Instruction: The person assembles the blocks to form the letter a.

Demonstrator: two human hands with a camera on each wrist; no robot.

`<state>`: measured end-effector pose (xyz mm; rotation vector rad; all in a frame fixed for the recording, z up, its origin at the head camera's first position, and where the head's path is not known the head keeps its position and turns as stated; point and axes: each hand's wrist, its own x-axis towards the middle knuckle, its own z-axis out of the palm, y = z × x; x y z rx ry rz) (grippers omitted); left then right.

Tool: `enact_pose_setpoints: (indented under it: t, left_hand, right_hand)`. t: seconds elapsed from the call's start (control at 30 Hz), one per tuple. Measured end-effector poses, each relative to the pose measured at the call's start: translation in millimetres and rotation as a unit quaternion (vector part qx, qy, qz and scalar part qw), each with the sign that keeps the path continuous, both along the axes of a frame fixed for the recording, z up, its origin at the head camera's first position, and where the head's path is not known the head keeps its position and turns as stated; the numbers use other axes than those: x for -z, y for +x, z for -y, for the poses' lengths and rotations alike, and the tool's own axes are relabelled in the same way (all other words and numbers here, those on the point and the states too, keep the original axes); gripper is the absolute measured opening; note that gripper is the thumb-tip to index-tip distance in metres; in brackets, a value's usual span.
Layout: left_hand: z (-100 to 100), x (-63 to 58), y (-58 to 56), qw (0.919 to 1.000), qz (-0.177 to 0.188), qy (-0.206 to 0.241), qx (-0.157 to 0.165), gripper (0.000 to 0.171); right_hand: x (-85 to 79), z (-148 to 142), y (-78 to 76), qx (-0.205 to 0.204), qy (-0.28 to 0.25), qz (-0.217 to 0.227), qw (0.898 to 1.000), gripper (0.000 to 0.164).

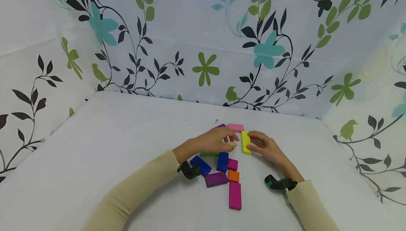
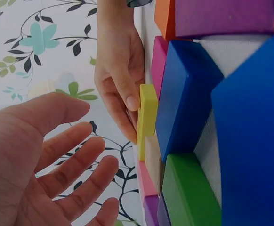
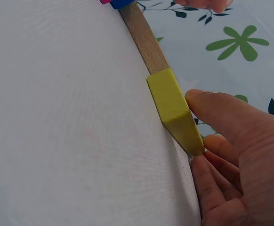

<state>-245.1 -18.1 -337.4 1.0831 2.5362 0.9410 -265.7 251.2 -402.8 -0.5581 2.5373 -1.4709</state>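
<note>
Just right of centre in the head view, your yellow block lies on the white counter, with your right hand pinching it by its edge between thumb and fingertips. Your left hand holds nothing: the left wrist view shows its thumb and fingers loosely spread, and in the head view it's over the middle of the block group.

For handling that yellow one, I'd go for light, even pressure. Your thumb and fingertips look bunched toward its right side, so pushing harder with one than the other could swing the block round. Also watch the near end of the plain wooden block: in the right wrist view it runs right up to the yellow one, and I can't tell if they touch. Probably worth lifting your left hand a bit too, since it hides a chunk of the layout from your head camera.

Count-wise, I get one yellow, one plain wooden, one pink block, one green block and one orange block. Then two blue blocks, two magenta blocks and two purple blocks, one of those partly behind your left hand. So eleven for sure; a dark sliver low in the left wrist view might be another, can't tell.
</note>
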Motion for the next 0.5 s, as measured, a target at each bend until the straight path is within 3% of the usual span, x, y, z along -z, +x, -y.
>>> enact_pose_setpoints:
  t: [0.17,0.5]
  left_hand:
    - [-5,4.6,3.7,0.9997,0.014,0.000,0.018,0.034]
    - [-9,6.7,11.1,0.9972,0.002,-0.029,0.069,0.030]
  right_hand:
    - [1.3,-1,0.7,-0.002,-0.014,-0.003,1.000,0.058]
    - [0.8,0,1.0,-0.009,-0.017,-0.014,1.000,0.055]
